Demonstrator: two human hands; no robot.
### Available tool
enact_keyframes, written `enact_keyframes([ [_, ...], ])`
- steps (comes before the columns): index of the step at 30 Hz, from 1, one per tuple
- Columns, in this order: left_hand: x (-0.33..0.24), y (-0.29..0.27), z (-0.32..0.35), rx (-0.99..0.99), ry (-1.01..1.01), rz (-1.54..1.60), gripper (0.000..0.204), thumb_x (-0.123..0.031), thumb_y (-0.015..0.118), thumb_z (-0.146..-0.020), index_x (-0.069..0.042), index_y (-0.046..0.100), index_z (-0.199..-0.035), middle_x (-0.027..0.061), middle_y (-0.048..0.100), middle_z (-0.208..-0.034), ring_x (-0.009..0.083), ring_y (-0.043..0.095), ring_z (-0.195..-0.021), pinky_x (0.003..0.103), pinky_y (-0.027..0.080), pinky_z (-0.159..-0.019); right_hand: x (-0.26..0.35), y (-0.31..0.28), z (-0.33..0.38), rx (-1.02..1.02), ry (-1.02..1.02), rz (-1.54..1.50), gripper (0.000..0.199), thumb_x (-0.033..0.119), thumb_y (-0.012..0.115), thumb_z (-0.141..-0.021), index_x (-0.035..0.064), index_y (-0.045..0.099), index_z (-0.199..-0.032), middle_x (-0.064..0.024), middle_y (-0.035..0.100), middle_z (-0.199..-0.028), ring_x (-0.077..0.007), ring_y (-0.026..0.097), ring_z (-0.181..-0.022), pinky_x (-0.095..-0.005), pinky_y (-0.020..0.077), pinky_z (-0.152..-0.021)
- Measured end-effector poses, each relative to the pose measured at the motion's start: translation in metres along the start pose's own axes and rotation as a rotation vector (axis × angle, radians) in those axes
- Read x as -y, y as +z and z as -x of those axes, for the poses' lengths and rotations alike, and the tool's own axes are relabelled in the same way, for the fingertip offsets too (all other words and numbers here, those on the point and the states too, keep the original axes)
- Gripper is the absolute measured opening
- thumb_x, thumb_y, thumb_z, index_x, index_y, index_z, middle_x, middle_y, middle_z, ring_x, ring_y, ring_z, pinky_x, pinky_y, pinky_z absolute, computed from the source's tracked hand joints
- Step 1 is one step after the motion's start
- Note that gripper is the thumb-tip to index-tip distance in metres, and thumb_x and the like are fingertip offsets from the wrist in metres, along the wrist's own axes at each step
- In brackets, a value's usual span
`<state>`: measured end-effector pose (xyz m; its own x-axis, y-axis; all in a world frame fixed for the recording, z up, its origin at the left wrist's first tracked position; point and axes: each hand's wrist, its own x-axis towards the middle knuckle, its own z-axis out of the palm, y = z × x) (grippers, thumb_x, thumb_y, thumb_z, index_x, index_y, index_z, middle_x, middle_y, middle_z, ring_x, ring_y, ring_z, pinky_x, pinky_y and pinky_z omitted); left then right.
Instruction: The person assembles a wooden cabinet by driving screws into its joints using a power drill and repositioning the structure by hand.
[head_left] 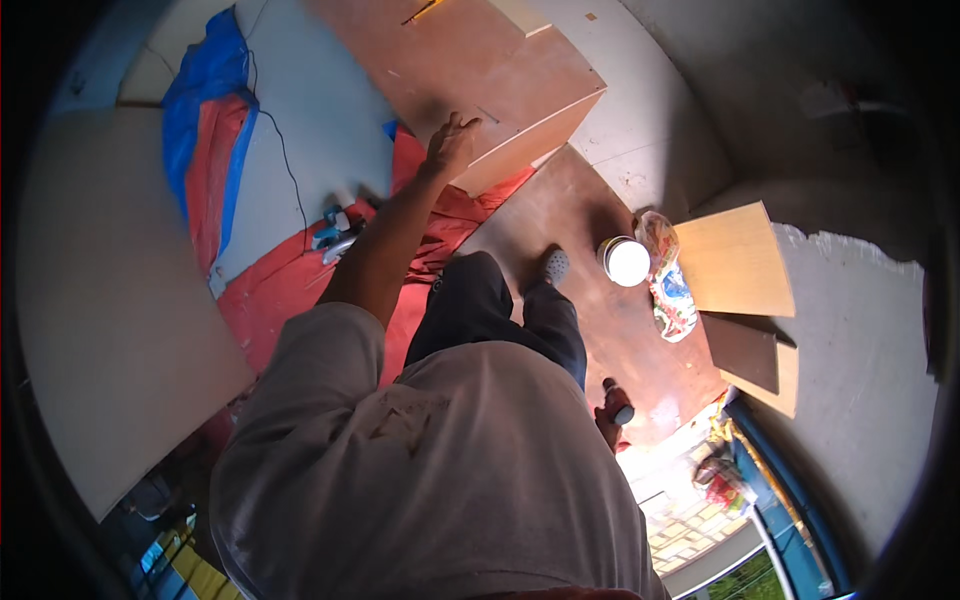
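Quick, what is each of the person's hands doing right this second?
Left hand: open, fingers spread, resting on the edge of the raised plywood board.
Right hand: closed around a small dark tool; what it is cannot be told.

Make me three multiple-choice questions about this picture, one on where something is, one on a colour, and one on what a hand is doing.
1. Where does the left hand rest?
A. on the plywood box
B. on the round white lid
C. on the blue tarp

2. What colour is the sheet under the circular saw?
A. green
B. red
C. yellow

3. What state is the right hand in?
A. open and flat
B. closed around a small dark tool
C. out of view

Answers:
1 A, its fingers are spread on the box's top panel.
2 B, red fabric spreads beneath the saw.
3 B, its fingers wrap the tool beside the hip.
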<state>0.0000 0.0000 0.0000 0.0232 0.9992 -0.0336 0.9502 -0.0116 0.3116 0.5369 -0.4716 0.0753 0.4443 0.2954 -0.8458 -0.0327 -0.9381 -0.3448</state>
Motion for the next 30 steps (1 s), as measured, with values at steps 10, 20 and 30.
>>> enact_keyframes([
  [10, 0.041, 0.050, -0.066, 0.040, 0.289, -0.087, 0.045, -0.003, 0.056, -0.082, -0.013, 0.060, -0.126, 0.0113, 0.054, -0.124, 0.0311, 0.061, -0.110, 0.041, 0.053, -0.094, 0.276, 0.057, -0.053, 0.142, -0.213, -0.055, 0.022, 0.021, 0.068, -0.093, 0.0169, 0.055, -0.077, 0.0078, 0.043, -0.056, -0.0045, 0.037, -0.039, -0.0235, 0.0262, -0.037],
  [20, 0.086, 0.089, -0.173, -0.399, 0.060, 0.118, 0.030, -0.009, 0.057, -0.087, -0.005, 0.063, -0.116, 0.0192, 0.062, -0.106, 0.0381, 0.061, -0.102, 0.046, 0.051, -0.092, 0.461, 0.205, -0.039, 0.501, -0.596, 0.382, 0.026, 0.018, 0.067, -0.091, 0.0076, 0.063, -0.115, 0.0035, 0.058, -0.076, -0.0040, 0.053, -0.059, -0.0217, 0.0391, -0.048],
  [30, -0.038, 0.085, -0.067, -0.306, -0.758, 1.155, 0.027, -0.026, 0.055, -0.100, -0.004, 0.061, -0.115, 0.0150, 0.064, -0.103, 0.0309, 0.063, -0.094, 0.044, 0.049, -0.087, 0.533, 0.319, -0.064, 0.685, -0.705, 0.805, 0.027, 0.012, 0.070, -0.088, 0.0046, 0.061, -0.113, 0.0001, 0.062, -0.083, -0.0052, 0.055, -0.062, -0.0228, 0.0443, -0.053],
])
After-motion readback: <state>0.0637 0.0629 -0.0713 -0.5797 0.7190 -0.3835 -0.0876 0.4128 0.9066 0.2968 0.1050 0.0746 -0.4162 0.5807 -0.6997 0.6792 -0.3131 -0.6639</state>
